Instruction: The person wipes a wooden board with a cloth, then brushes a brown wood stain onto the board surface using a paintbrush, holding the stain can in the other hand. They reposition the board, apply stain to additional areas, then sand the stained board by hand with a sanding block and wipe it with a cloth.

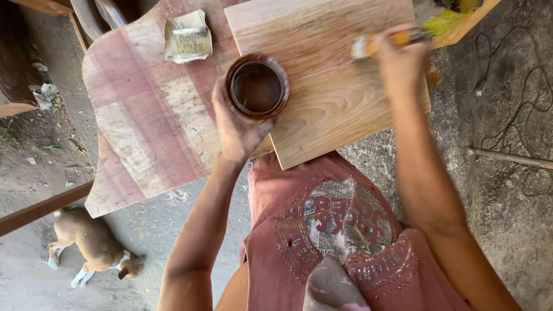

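left hand clamped on stain jar | right hand closed on brush | best: jar level, strokes along board grain

One crumpled packet lying flat on the reddish worn board, far left of the scene, roughly square, pale cream paper with grey-tan print, edges torn and curled, just left of the lighter plank

A reddish worn tabletop carries a pale wooden board and crumpled sandpaper.
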